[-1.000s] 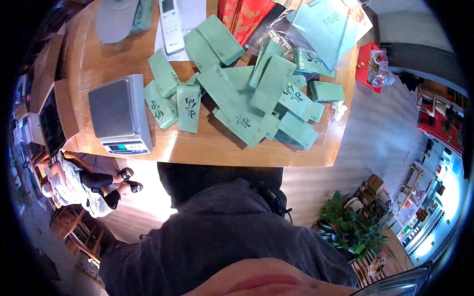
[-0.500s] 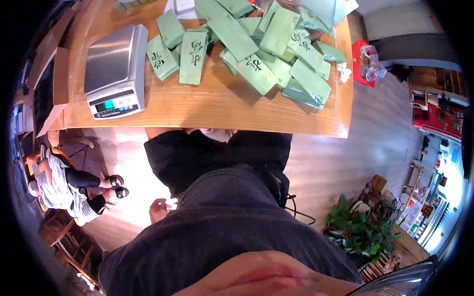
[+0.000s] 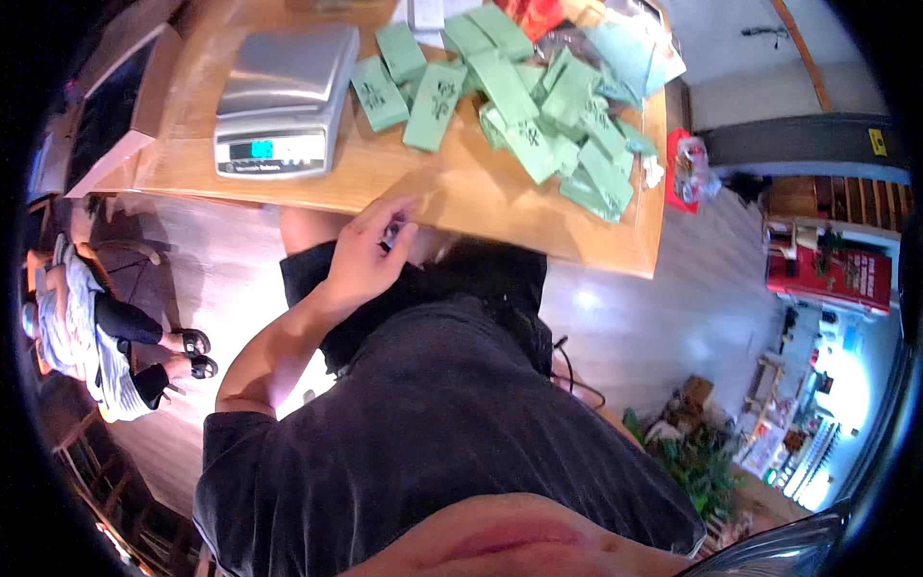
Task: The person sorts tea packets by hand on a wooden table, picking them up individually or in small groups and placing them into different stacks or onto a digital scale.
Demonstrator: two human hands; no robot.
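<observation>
Many green packets [image 3: 504,91] lay heaped toward the table's [image 3: 615,242] near right corner, judged light, stiffish, best gripped across their long sides. Left hand [image 3: 371,248] was beside the near edge, fingers half-curled; any hold could not be determined.

seated person [image 3: 67,317], left | leafy plant [image 3: 704,476], lower right | red box [image 3: 676,188] (probably), right

The left hand [image 3: 370,255], fingers [image 3: 386,208] curled, is near the table [image 3: 538,213] edge, by green packets [image 3: 506,87] and a scale [image 3: 286,82].
</observation>
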